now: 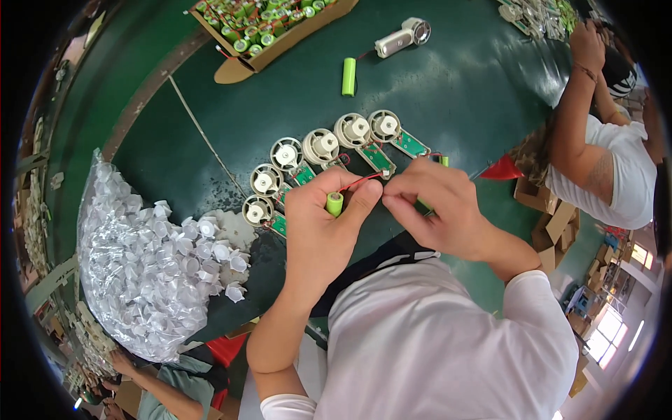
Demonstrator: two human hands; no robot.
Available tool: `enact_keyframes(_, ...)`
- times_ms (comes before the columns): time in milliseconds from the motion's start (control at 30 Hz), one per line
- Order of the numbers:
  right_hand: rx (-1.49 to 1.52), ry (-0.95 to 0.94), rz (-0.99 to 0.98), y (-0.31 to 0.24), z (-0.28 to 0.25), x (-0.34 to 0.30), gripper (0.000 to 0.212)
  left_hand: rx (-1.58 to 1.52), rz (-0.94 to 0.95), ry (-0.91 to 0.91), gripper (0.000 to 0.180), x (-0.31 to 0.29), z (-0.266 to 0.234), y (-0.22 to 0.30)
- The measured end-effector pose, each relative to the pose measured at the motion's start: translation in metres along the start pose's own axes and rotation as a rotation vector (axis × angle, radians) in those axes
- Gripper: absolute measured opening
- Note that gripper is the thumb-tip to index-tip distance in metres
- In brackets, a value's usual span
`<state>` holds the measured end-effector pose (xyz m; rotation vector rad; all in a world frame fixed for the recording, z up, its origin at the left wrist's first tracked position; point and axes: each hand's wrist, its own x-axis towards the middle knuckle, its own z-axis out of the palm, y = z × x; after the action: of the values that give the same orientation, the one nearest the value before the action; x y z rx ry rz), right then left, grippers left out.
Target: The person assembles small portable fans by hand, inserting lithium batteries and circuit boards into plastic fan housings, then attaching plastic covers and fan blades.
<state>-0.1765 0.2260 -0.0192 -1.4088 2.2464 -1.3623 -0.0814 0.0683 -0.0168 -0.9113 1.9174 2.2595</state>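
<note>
My left hand (315, 227) is closed round a green cylindrical battery (334, 204), whose end shows between thumb and fingers. Red wires run from it to a small white connector (386, 173) above my fingertips. My right hand (444, 210) is pinched close to the left thumb tip; what lies between its fingertips is hidden. A bit of green shows below its fingers. Beyond both hands, several round fan heads (322, 146) lie in an arc, with green circuit boards (379, 159) in their handles. The nearest boards are partly covered by my hands.
A cardboard box (269, 52) of green batteries stands at the far left. Farther back lie a handheld fan (402, 39) and a wired battery (348, 77). A clear bag (140, 280) of white plastic pieces sits at left. Other people work at right and lower left.
</note>
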Motion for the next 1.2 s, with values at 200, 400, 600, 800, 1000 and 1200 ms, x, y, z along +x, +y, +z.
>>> enact_keyframes(200,-0.106,-0.093,0.319,0.003,-0.002,0.002,0.009,0.68,0.763,0.331,0.019,0.032,-0.006,0.005)
enact_keyframes(400,-0.214,-0.176,0.475,0.006,-0.002,0.005,0.006,0.916,0.623,0.101,0.035,0.056,-0.003,0.014)
enact_keyframes(600,-0.236,-0.241,0.536,0.006,-0.004,0.011,0.005,1.033,0.636,0.131,0.036,0.056,-0.004,0.006)
enact_keyframes(800,-0.23,-0.247,0.538,0.006,0.0,0.013,0.006,1.091,0.65,0.161,0.03,0.059,-0.004,0.002)
enact_keyframes(1000,-0.269,-0.286,0.567,0.001,0.001,0.016,0.005,1.113,0.644,0.172,0.029,0.059,-0.005,0.0)
enact_keyframes(1200,-0.431,-0.276,0.489,0.0,0.01,0.014,0.007,1.028,0.706,0.188,0.025,0.061,-0.005,-0.004)
